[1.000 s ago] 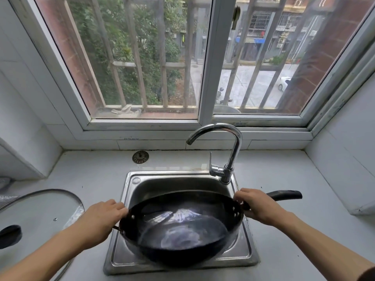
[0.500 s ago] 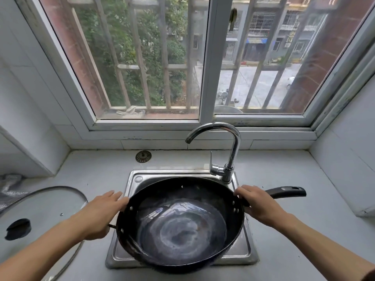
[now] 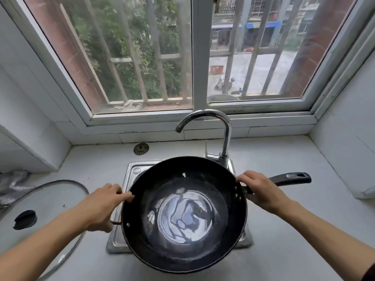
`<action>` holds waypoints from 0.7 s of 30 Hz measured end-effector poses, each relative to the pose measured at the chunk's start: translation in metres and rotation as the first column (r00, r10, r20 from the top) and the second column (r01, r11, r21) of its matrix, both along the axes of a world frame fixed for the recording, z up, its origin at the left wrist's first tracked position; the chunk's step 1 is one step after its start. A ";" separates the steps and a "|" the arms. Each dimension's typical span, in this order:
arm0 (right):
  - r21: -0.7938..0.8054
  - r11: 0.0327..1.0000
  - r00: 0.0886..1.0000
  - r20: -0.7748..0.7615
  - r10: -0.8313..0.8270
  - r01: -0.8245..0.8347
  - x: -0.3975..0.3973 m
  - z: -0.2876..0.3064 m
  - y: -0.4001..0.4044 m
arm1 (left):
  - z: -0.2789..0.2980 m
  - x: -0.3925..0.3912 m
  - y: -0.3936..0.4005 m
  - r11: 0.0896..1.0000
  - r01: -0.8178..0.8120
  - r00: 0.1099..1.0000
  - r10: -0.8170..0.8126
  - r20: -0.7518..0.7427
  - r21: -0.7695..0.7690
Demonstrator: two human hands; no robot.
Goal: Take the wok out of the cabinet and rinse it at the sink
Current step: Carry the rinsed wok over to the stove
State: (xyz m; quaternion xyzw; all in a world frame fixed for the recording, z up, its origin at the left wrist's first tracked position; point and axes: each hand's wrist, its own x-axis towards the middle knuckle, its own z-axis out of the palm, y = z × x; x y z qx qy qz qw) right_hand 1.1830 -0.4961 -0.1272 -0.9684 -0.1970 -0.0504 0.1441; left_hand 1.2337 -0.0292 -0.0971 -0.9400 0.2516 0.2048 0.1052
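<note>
A black wok (image 3: 184, 216) is held level above the steel sink (image 3: 119, 238) and covers most of it. A little water shines in its bottom. My left hand (image 3: 101, 205) grips the small helper handle on its left rim. My right hand (image 3: 261, 191) grips the base of the long black handle (image 3: 292, 177), which points right over the counter. The chrome tap (image 3: 223, 134) curves behind the wok, and no water is seen running from it.
A glass lid with a black knob (image 3: 25, 219) lies on the counter at the left. A sink strainer (image 3: 141, 148) sits on the counter behind the sink. White tiled walls flank the counter on both sides. A barred window stands behind the tap.
The wok has come up out of the sink basin and tipped from tilted away to level, nearer the camera. Both hands kept their hold and rose with it.
</note>
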 end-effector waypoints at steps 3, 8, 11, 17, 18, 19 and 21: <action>-0.038 0.998 0.999 -0.007 -0.049 0.048 -0.020 0.008 0.000 | 0.006 0.000 -0.005 0.999 0.035 0.999 -0.035 0.005 0.005; -0.132 0.976 0.982 -0.055 -0.180 0.172 -0.065 0.025 0.003 | 0.010 0.003 -0.008 0.988 0.150 0.989 -0.150 0.011 -0.027; -0.168 0.951 0.957 -0.085 -0.276 0.260 -0.105 0.040 0.010 | 0.014 0.005 -0.011 0.963 0.254 0.967 -0.251 0.045 -0.086; -0.246 0.863 0.872 -0.108 -0.477 0.442 -0.191 0.068 0.029 | 0.020 0.006 -0.030 0.872 0.455 0.889 -0.434 0.145 -0.178; -0.250 0.843 0.853 -0.100 -0.512 0.477 -0.206 0.071 0.032 | 0.022 0.004 -0.037 0.857 0.484 0.873 -0.460 0.159 -0.180; -0.247 0.825 0.835 -0.095 -0.542 0.507 -0.221 0.075 0.034 | 0.024 0.002 -0.044 0.839 0.513 0.857 -0.487 0.169 -0.183; -0.230 0.795 0.802 -0.087 -0.591 0.562 -0.254 0.082 0.038 | 0.028 -0.007 -0.058 0.795 0.574 0.818 -0.548 0.177 -0.195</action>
